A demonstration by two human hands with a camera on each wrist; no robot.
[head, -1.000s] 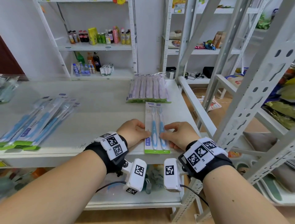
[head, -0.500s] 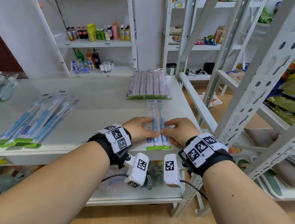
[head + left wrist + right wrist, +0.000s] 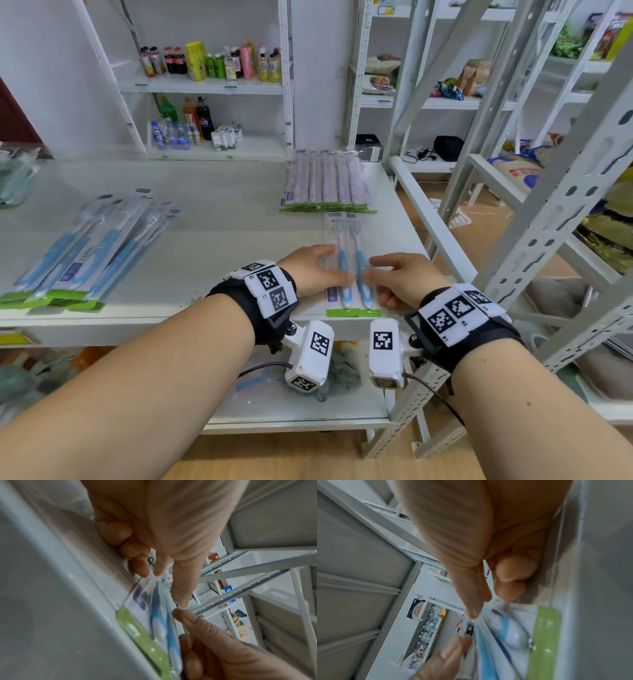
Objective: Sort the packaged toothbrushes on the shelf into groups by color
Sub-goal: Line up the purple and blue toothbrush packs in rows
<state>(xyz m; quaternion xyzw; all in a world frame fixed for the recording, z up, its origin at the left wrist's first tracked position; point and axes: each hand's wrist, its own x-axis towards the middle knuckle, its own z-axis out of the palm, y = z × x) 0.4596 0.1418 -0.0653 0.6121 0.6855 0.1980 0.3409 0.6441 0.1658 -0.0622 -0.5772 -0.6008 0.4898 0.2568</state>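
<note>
A pack of two blue toothbrushes [image 3: 350, 260] with a green bottom strip lies near the shelf's front edge. My left hand [image 3: 317, 270] grips its left side, thumb on top and fingers [image 3: 137, 563] curled at the edge. My right hand [image 3: 399, 277] grips the right side the same way, its thumb on the film and its fingers [image 3: 513, 574] curled beside the pack [image 3: 513, 628]. The two thumbs nearly meet over the handles. A pile of purple packs [image 3: 325, 181] lies just behind. A fanned pile of blue packs [image 3: 92, 246] lies at the left.
The white shelf board [image 3: 222, 219] stretches between the two piles. Slanted metal uprights [image 3: 534, 212] stand close on the right. Shelves with bottles [image 3: 205, 65] line the back wall. A lower shelf [image 3: 274, 404] sits under my wrists.
Both hands have closed in from the pack's sides onto its middle, and the thumbs now almost touch over the handles. The pack still lies on the shelf.
</note>
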